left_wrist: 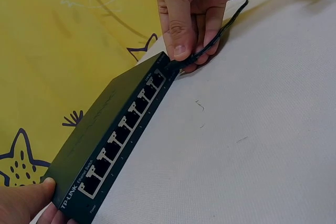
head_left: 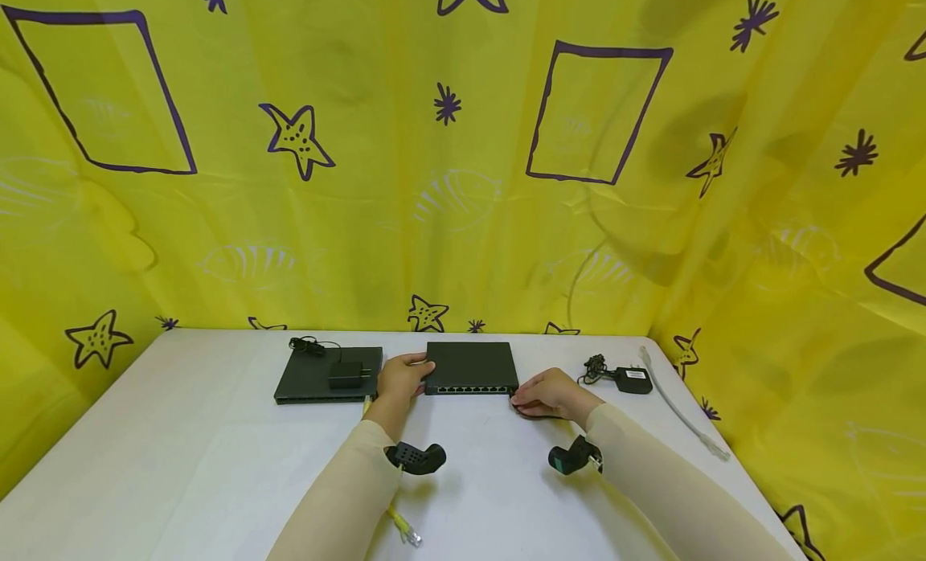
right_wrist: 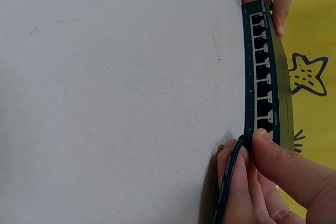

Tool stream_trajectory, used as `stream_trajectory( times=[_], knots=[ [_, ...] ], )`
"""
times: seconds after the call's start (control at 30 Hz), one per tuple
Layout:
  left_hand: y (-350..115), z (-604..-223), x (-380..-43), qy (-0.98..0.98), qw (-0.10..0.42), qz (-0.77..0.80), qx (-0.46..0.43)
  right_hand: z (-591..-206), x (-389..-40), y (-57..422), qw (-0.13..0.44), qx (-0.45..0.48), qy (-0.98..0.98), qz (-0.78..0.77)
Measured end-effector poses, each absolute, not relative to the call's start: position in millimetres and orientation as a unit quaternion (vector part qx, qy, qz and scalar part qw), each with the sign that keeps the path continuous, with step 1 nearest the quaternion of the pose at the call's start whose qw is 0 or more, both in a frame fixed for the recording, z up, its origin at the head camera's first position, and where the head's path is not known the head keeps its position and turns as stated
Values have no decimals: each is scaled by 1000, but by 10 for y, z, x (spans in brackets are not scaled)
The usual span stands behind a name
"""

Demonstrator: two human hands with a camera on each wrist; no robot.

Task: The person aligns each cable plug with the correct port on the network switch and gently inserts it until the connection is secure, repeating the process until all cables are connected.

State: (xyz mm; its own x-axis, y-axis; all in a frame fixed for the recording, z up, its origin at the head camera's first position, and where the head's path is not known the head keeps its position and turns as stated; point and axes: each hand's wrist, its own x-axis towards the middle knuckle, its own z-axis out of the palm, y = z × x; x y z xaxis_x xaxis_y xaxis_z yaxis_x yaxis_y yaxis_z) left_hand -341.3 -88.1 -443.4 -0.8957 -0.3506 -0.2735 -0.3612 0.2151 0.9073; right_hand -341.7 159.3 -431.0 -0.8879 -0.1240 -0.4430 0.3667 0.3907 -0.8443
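A black TP-LINK Ethernet switch (head_left: 472,366) is at the back middle of the white table, its row of ports facing the person. My left hand (head_left: 402,382) grips its left end, the thumb over the top edge and fingers beneath, as the left wrist view shows. At the opposite end, my right hand (head_left: 550,394) pinches the plug end of a thin black power cord (left_wrist: 219,32) between thumb and fingers. That plug end meets the front face beside the last port; the fingers partly hide it. The cord loops back under the right hand.
Left of the hands lies a second black switch (head_left: 300,376) with a power adapter (head_left: 346,374) on top. A yellow network cable (head_left: 402,526) runs beneath the left forearm. On the right are another adapter (head_left: 633,380) and a pale network cable (head_left: 680,412). A yellow curtain (head_left: 376,247) hangs behind.
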Motion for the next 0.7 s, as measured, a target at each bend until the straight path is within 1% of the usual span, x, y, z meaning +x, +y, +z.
stream_trajectory(
  times=[0.3,0.47,0.7],
  knots=[
    [-891,-4454,-3418,779,11,585,-225,-4325,-3421,1583,215,84,798,-557],
    [-890,-4457,-3410,778,9,588,-221,-4310,-3399,1582,208,73,794,-567],
    [-893,-4450,-3405,780,11,586,-221,-4313,-3402,1573,202,69,810,-546]
  ],
)
